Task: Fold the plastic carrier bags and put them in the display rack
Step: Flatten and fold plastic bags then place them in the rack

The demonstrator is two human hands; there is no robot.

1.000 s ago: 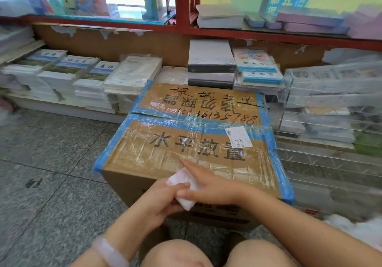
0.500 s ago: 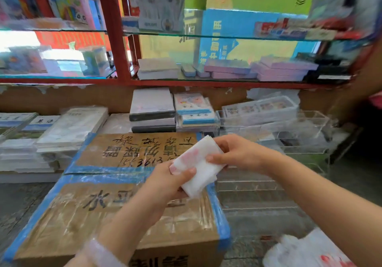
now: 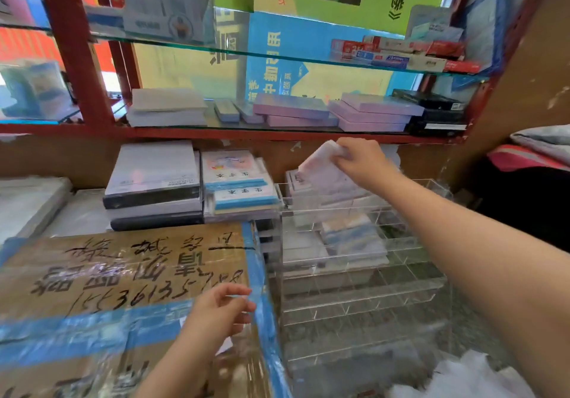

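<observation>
Since half a second ago, the folded carrier bag (image 3: 320, 168) has been released by the left hand and carried out by the right hand alone over the clear display rack (image 3: 364, 274). Nearest the camera, a loose heap of white bags (image 3: 472, 379) is seen at the lower right edge, presumably kept within reach for folding next. The left hand (image 3: 220, 311) is held just above the taped cardboard box (image 3: 123, 277), its fingers loosely curled and gripping nothing; the box top appears to serve as the folding surface. Further out, the folded bag is pinched at its upper corner between the thumb and fingers of the right hand (image 3: 361, 160), so that it hangs tilted over the rack's rear, topmost tier. Folded packets are already stacked in the compartments there, and the bag is judged to be bound for the same stack. Whether it touches them yet cannot be told through the blur. Beyond, stacked notebooks (image 3: 240, 181) are ranged under a red-framed glass shelf (image 3: 277, 134).
</observation>
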